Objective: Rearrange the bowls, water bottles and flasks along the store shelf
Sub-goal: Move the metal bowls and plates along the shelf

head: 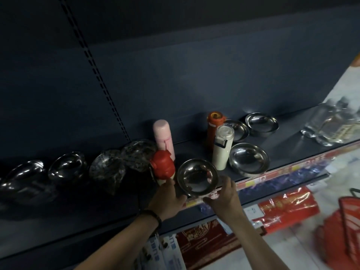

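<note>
The shiny round steel bowl (196,177) sits at the front edge of the dark store shelf (191,151), just left of the tall white cylindrical flask (222,147). The right hand (224,193) grasps its rim, thumb on top. The left hand (167,197) touches the side away from the flask; I cannot tell whether it grips. The bowl is best lifted level, clear of the red-capped bottle (162,166) beside it. The bowls farther from the flask are dim and blurred.

The shelf (191,151) is viewed by one head-worn wide-angle camera, aimed forward and down from close by. The frame is tilted, the shelf edge rising toward 2 o'clock. The left forearm (124,240) and right forearm (259,236) are seen entering from 6 o'clock.
</note>
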Available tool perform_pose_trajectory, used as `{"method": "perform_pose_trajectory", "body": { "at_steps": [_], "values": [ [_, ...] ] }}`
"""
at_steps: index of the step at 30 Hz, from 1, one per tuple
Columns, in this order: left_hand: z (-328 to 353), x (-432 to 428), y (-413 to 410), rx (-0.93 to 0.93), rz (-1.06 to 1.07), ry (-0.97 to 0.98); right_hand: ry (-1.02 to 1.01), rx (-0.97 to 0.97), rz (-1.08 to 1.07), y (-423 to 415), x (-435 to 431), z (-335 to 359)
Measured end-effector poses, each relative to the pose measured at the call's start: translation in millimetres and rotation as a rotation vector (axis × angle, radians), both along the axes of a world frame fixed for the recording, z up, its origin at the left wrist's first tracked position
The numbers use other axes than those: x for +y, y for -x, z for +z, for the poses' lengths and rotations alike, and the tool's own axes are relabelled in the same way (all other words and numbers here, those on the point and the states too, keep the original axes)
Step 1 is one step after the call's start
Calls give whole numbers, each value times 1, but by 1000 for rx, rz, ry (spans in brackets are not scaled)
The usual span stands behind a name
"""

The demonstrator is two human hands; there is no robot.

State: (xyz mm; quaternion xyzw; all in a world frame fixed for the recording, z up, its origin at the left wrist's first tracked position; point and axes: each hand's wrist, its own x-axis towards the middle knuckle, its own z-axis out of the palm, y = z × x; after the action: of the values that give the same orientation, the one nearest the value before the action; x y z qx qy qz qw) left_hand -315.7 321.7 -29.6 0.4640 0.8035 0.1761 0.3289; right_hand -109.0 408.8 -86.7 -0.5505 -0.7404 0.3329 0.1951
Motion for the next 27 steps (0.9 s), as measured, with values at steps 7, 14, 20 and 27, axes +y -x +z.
{"method": "perform_pose_trajectory", "body": {
  "at_steps": [7,14,20,27],
  "values": [
    [8,9,-14,-381,96,-28,167,83,104,-5,29,5],
    [14,-7,-19,-606,89,-153,148,234,68,-14,16,-7],
    [33,-42,-11,-677,25,-321,12,363,-6,-14,-37,30],
    [55,-108,43,-560,119,-531,-63,416,11,30,-108,89]
  ]
}}
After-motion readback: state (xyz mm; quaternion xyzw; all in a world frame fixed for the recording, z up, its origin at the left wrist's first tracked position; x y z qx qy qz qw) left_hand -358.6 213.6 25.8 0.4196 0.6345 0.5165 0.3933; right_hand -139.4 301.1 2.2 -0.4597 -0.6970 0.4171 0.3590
